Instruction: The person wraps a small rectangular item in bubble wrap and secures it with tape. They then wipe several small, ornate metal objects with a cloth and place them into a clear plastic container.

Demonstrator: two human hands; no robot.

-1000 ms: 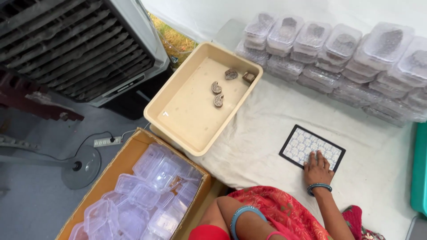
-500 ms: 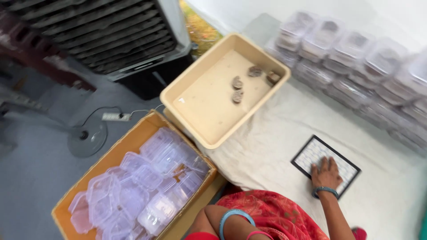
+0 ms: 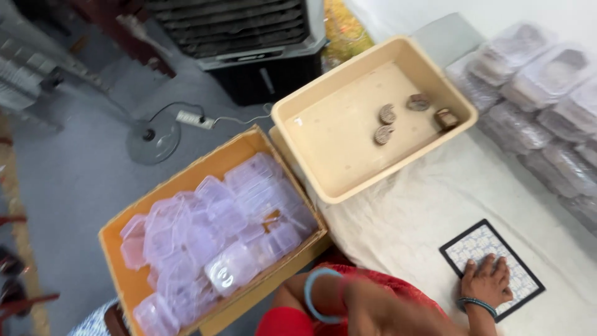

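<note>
My right hand (image 3: 488,281) lies flat, fingers spread, on a black-framed patterned board (image 3: 479,244) on the white cloth. It holds nothing. My left arm with a blue bangle (image 3: 313,292) is blurred low in the view. Its hand (image 3: 290,300) is next to the near corner of a cardboard box (image 3: 127,274) full of clear plastic containers (image 3: 217,236); I cannot tell whether the fingers are closed. A beige plastic tub (image 3: 323,180) beyond holds three round brownish pieces (image 3: 385,124) and a small brown one.
Stacks of filled clear containers (image 3: 547,81) line the right edge of the white cloth (image 3: 410,218). An air cooler (image 3: 249,43) stands behind the tub. A fan base (image 3: 152,140) and power strip (image 3: 186,118) lie on the grey floor at left. Red fabric (image 3: 373,286) covers my lap.
The view has swung left and down, so the box now fills the middle. My right hand stays on the board. My left arm has moved and is now blurred.
</note>
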